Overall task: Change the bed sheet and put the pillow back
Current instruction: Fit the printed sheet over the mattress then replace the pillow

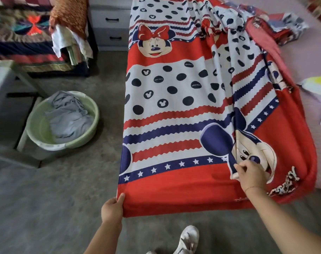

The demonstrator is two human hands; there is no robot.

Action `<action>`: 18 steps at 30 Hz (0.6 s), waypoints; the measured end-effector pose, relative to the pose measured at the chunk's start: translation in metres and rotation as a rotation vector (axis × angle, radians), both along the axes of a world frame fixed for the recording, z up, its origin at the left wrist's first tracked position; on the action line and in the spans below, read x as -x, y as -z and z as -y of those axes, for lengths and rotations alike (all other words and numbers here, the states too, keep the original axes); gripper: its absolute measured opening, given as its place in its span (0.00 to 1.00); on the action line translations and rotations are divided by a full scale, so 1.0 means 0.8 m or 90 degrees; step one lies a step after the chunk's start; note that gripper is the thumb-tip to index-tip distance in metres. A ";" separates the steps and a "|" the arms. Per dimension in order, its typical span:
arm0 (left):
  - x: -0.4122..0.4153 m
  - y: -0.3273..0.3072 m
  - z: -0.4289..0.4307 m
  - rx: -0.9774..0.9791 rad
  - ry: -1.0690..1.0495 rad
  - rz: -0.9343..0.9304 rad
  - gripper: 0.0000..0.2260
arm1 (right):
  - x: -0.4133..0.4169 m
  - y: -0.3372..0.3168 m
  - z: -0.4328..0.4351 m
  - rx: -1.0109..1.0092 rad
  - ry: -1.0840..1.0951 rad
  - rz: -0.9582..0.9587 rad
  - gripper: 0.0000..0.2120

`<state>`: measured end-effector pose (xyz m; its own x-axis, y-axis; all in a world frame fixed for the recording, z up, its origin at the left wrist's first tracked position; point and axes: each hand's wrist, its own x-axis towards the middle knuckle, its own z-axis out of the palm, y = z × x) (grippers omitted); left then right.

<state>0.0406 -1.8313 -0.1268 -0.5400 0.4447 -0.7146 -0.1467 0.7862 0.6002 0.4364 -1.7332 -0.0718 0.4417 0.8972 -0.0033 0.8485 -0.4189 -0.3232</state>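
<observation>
A pink bed (302, 57) stretches away from the person standing at its foot. A red, white and blue cartoon-print bed sheet (174, 88) lies over it, flat on the left and bunched in long folds toward the right. The cloth looks thin, light and limp, so it will probably wrinkle unless pulled by its edges and corners. A green basin (77, 143) holding grey cloth (68, 116) sits on the floor (55, 198) to the left. The left hand (112, 208) grips the sheet's near left corner. The right hand (251, 175) pinches a raised fold nearby.
</observation>
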 end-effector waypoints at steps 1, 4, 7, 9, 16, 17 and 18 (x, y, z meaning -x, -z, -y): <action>0.000 0.002 0.000 0.002 -0.003 0.008 0.11 | 0.000 0.001 0.001 0.010 -0.003 -0.004 0.10; -0.005 -0.001 0.005 0.003 0.011 0.037 0.13 | 0.001 0.003 0.009 0.028 -0.005 -0.009 0.07; -0.014 -0.009 0.004 -0.008 0.033 0.038 0.16 | -0.002 0.007 0.022 0.028 0.019 -0.037 0.07; -0.020 -0.017 -0.002 -0.007 0.051 0.045 0.16 | -0.003 0.007 0.031 0.027 0.030 -0.060 0.08; -0.062 -0.054 -0.043 -0.084 0.168 0.021 0.23 | 0.000 0.001 0.037 0.013 0.051 -0.095 0.21; -0.070 -0.061 -0.048 -0.095 0.185 0.016 0.27 | 0.004 -0.006 0.038 0.000 0.057 -0.104 0.20; -0.078 -0.070 -0.051 -0.106 0.205 0.010 0.29 | 0.007 -0.014 0.039 -0.011 0.067 -0.117 0.20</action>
<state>0.1034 -1.7901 -0.0706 -0.3433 0.7012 -0.6249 0.0827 0.6853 0.7235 0.4309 -1.7640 -0.0606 0.5263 0.8468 -0.0774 0.7267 -0.4952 -0.4761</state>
